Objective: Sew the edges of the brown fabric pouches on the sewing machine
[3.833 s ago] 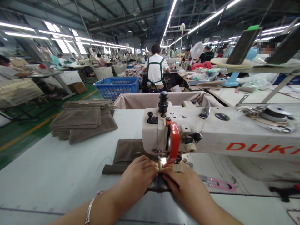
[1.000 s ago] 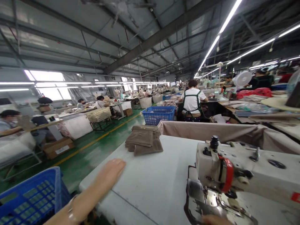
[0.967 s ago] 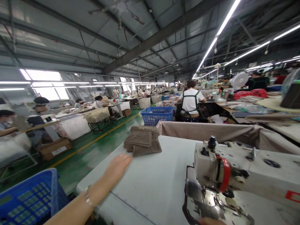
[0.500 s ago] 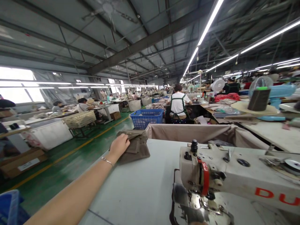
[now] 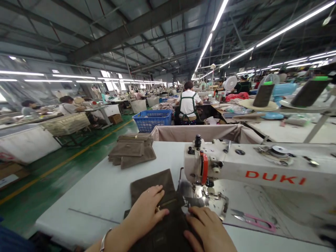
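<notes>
A brown fabric piece (image 5: 154, 185) with a zipper lies on the white table in front of the sewing machine (image 5: 236, 166). My left hand (image 5: 148, 213) rests flat on it, fingers spread, fingertips next to the zipper pull. My right hand (image 5: 208, 227) lies palm down on the same fabric's right part, just before the machine's metal plate (image 5: 207, 201). Neither hand grips anything.
A stack of similar brown pieces (image 5: 132, 150) sits farther back on the table (image 5: 97, 196). Pink thread snips (image 5: 252, 220) lie right of the needle plate. A cloth bin (image 5: 199, 133) hangs behind the table, a blue basket (image 5: 152, 120) and a seated worker (image 5: 187, 106) beyond.
My left hand, which reached out to the far stack, has come back with a brown piece. Both hands now lie on it at the machine. The view has tilted down.
</notes>
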{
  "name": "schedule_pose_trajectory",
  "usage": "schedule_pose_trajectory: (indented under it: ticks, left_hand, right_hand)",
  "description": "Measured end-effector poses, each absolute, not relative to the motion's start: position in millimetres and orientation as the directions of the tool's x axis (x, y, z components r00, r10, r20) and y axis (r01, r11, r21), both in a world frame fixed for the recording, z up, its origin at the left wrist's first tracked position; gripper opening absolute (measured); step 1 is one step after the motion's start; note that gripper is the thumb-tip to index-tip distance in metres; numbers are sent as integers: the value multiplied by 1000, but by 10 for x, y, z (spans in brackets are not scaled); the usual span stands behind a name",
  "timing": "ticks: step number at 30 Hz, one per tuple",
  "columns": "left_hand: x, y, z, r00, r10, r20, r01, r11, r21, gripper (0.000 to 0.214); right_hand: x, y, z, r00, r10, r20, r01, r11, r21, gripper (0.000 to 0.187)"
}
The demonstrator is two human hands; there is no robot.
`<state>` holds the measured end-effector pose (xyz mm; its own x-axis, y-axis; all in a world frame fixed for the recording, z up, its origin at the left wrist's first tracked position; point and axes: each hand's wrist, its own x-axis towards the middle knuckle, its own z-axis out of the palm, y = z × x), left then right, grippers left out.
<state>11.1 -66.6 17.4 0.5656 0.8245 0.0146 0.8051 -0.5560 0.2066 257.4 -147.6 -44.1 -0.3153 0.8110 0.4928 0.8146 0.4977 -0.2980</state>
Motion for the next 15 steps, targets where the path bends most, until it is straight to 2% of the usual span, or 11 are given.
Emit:
schedule_pose_trajectory:
  ticks: [2, 4, 7, 9, 10, 12, 14, 15]
  left_hand:
    - [205, -659, 168, 530, 845, 65, 814, -529, 238, 56]
    - [297, -679, 212, 525, 845, 99, 796, -529, 295, 45]
    - [400, -747, 268, 550, 831, 87, 739, -532, 413, 18]
    - [430, -797, 307, 559, 826, 71, 716, -524, 461, 9]
    - [433, -822, 343, 549, 834, 55, 699, -494, 516, 8]
    - [423, -880, 458, 528, 849, -1, 591, -367, 718, 7]
    - [410, -952, 623, 560, 825, -71, 378, -178, 909, 15]
    - [409, -994, 710, 591, 802, -89, 276, -97, 956, 21]
  right_hand:
    - [2521, -1527, -452, -282, 831, 480, 826, 464, -319, 36]
    - [2457, -1571, -463, -217, 858, 466, 828, 415, -378, 36]
    - [2376, -1619, -418, -100, 905, 414, 805, 318, -501, 25]
    - [2367, -1642, -330, -47, 923, 381, 776, 274, -569, 16]
    - [2382, -1652, -270, -30, 925, 379, 759, 268, -593, 13]
    - [2443, -1671, -120, -24, 914, 405, 724, 295, -623, 7]
    - [2522, -1689, 55, -78, 895, 440, 680, 370, -633, 5]
    - [2557, -1699, 144, -116, 888, 446, 650, 407, -642, 8]
